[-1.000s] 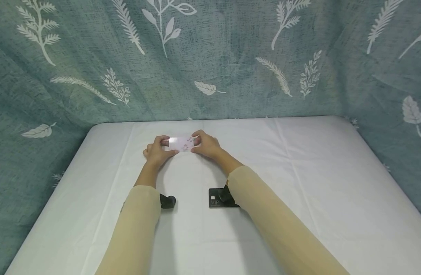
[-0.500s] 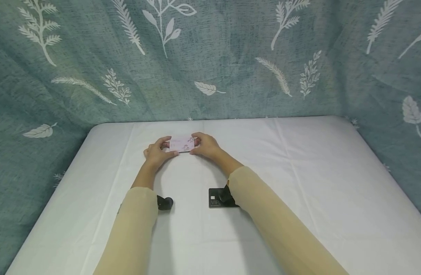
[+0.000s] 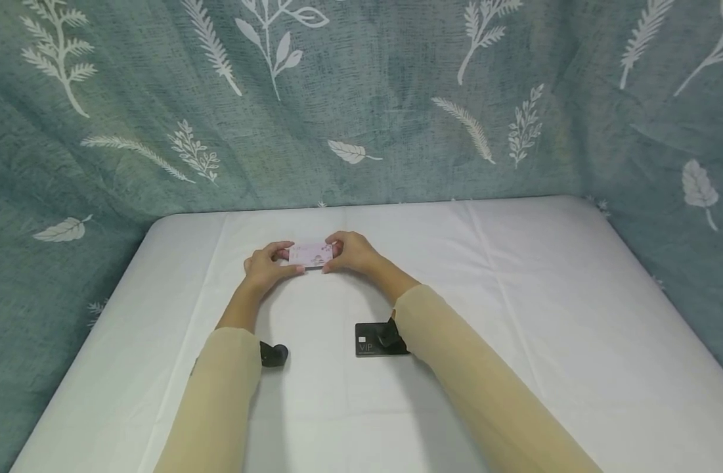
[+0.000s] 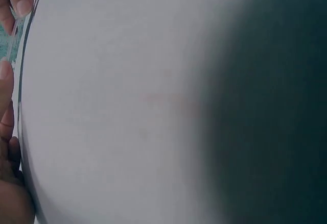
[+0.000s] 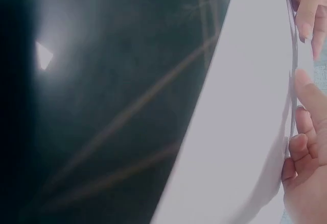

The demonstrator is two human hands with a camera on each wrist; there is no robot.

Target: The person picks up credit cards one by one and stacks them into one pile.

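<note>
A small pink printed card with a dark lower edge is held by its two ends at the far middle of the table. My left hand pinches its left end between thumb and fingers. On the right end, my right hand grips it the same way. Below my right forearm lies a black card marked VIP, partly hidden by the sleeve and a black wrist-worn device. In the right wrist view the black card fills the left side, and my right hand shows at the edge.
A white cloth covers the table. Behind and beside it hangs a green leaf-patterned curtain. A black device sticks out from the left sleeve.
Both hands keep hold of the pink card, which tilts and comes slightly lower toward me. The left forearm shifts a little to the left. The black card stays on the table.
</note>
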